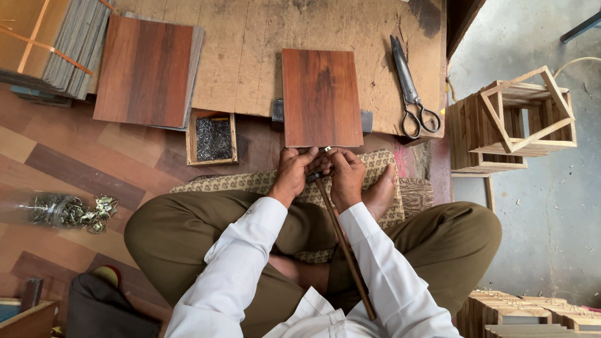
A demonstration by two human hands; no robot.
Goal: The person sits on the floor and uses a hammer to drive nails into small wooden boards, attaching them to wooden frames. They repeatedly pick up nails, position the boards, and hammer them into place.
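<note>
Both hands pinch something tiny and metallic I can't make out: left hand, right hand, fingers closed, touching the near edge of a reddish-brown rectangular wooden panel. A long thin wooden stick runs under the right wrist.

Reddish-brown streaked board, olive trousers, white sleeves, tan cushion patterned with small dark motifs

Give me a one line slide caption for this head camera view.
Seated cross-legged, a person's left hand and right hand meet at the near edge of a wooden board, hammer between.
</note>
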